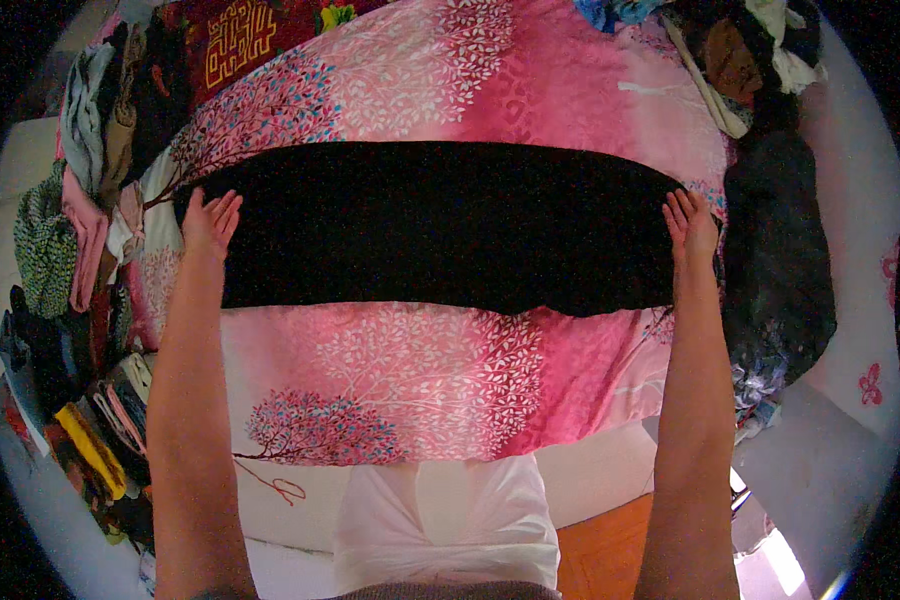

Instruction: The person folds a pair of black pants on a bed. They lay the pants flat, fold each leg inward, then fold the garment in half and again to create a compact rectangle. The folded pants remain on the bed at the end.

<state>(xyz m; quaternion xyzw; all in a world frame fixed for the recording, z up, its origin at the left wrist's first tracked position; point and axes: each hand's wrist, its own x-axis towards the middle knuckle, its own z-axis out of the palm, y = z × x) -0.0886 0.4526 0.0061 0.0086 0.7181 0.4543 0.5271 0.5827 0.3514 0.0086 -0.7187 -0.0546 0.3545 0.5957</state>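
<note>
Hands, both unclenched with fingers extended, rest at opposite ends of one dark piece: the left hand (213,222) at its left end, the right hand (692,228) at its right. Whether either thumb pinches an edge, I cannot tell.

The black cloth (450,230) lies between them — long axis running left to right, across the line of the forearms — so neither hand is nearer than the other. It is a long, flat band, matte enough to hide any weave, with a gently bowed far edge and a slightly wavy near one.

Beneath it spreads a pink bedspread (430,390), printed with pale branches and small leaves over soft bands of rose and white. Past its near edge come a thin red cord (288,490) and the person's white trousers (445,540).

Farther left sit heaped clothes: a nubbly green-and-white knit (45,245), a smooth pink garment (87,235) and, lower, a folded yellow garment (92,450). On the right — just beyond the right hand — a bulky dark garment (778,260) lies in soft, rounded folds.
</note>
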